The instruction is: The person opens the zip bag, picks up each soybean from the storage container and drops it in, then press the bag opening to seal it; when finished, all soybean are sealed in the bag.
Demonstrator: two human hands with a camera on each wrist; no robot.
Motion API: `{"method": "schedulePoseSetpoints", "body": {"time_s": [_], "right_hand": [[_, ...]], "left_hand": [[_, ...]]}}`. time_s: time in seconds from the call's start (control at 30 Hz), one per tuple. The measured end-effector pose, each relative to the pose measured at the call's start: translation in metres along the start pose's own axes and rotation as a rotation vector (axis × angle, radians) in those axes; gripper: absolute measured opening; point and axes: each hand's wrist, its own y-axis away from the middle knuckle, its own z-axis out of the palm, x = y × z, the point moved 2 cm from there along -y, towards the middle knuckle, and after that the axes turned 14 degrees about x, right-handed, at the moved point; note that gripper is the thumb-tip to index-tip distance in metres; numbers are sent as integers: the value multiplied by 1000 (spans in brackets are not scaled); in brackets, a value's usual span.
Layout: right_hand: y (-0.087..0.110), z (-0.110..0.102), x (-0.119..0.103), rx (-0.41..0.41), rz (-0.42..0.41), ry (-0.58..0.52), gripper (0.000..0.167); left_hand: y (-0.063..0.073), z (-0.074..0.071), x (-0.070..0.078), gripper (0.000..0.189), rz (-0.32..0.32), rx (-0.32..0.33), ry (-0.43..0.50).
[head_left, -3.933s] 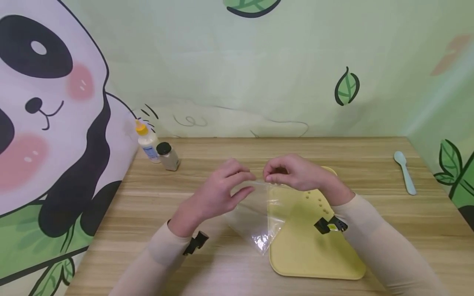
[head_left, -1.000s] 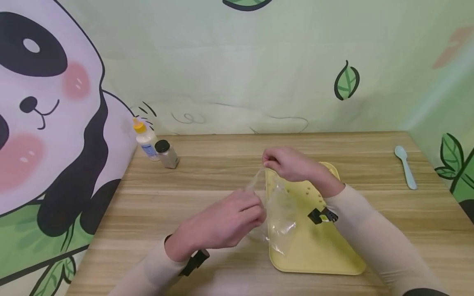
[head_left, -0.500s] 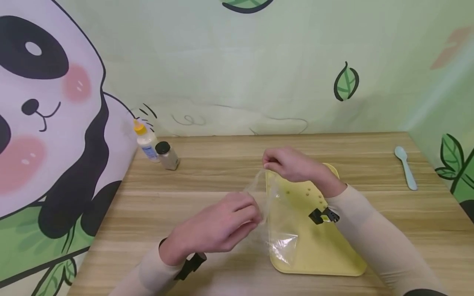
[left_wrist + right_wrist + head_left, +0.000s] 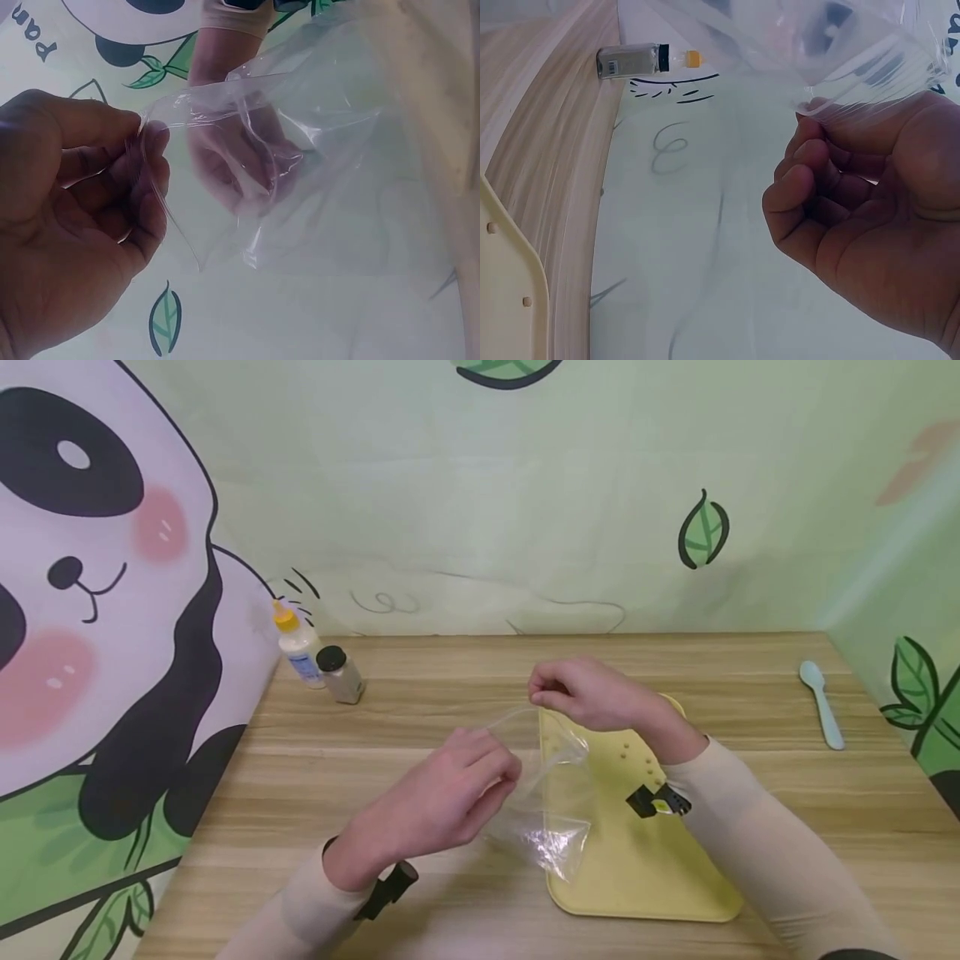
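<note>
A clear plastic bag [image 4: 558,839] hangs between my two hands, its mouth spread and its lower corner over the left edge of a yellow tray [image 4: 637,877]. My left hand [image 4: 435,793] pinches one side of the bag's rim between thumb and fingers, as the left wrist view shows of the bag [image 4: 330,165]. Farther back, my right hand [image 4: 588,693] pinches the opposite side of the rim, with fingers curled in. In the right wrist view the film of the bag [image 4: 840,45] stretches up from the thumb and fingertip. Nothing shows inside the bag.
Several small tan pellets [image 4: 625,752] lie on the tray under my right forearm. A white bottle with a yellow nozzle [image 4: 300,647] and a black-capped jar [image 4: 341,677] stand at the back left. A pale blue spoon [image 4: 822,706] lies on the right of the wooden table [image 4: 420,668].
My left hand, loosely open near the rim at first, came down and took hold of the bag. The mouth now stands wider apart. My right hand keeps its pinch, slightly higher than at first.
</note>
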Motion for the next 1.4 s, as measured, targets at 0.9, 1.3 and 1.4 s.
{"method": "schedulePoseSetpoints", "body": {"time_s": [0.9, 1.3, 1.4], "right_hand": [[1, 2, 1, 4, -14, -9, 9], [2, 3, 3, -6, 4, -12, 10], [2, 3, 4, -10, 16, -10, 9]], "left_hand": [[7, 5, -23, 17, -380, 172, 108], [21, 20, -32, 29, -463, 140, 123], [24, 22, -32, 31, -509, 110, 131]]}}
